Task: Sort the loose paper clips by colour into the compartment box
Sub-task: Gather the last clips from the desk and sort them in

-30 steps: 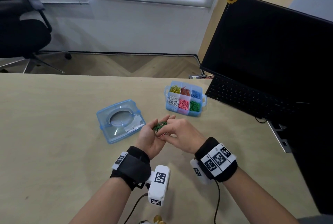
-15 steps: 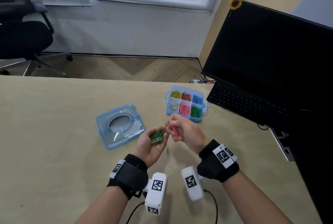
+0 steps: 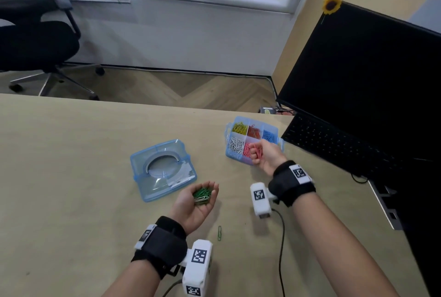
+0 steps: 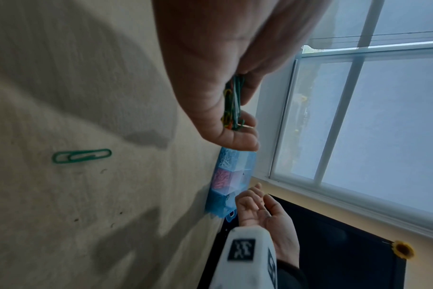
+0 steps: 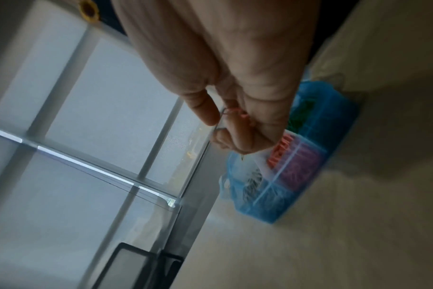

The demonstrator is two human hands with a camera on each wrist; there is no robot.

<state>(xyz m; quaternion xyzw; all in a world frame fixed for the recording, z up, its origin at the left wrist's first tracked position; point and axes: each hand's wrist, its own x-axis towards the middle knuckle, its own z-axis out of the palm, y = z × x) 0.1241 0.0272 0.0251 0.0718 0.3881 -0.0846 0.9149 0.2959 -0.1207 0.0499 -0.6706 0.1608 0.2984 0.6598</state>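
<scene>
Head view: compartment box (image 3: 274,130) on the counter (image 3: 71,165), its sections largely filled by colour. Right hand (image 3: 262,155) pinches a pink clip (image 3: 256,151) above it; cupped left hand (image 3: 198,201) carries mostly green clips (image 3: 202,195); one green clip (image 3: 219,233) lies loose. Sorting nearly complete.

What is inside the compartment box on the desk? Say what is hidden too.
The compartment box holds sorted clips: yellow, red, blue, white, pink. The right hand covers the sixth compartment in the head view.
</scene>
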